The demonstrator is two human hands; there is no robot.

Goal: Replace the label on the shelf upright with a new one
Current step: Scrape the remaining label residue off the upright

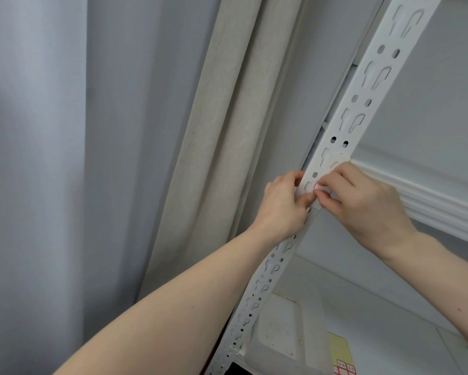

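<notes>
1. A small red-edged label [320, 188] is held against the front face of the shelf upright [362, 109], pinched by the right hand [362, 201]; the left hand [284, 204] is wrapped round the upright's left edge, thumb at the label
2. Whether it is being peeled off or pressed on cannot be told
3. A sheet of labels [343, 368] is cut off at the bottom edge

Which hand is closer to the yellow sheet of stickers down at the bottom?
Right. The right hand is up on the upright, above the yellow sticker sheet. The left hand is at the same height but further left, so slightly farther.
</notes>
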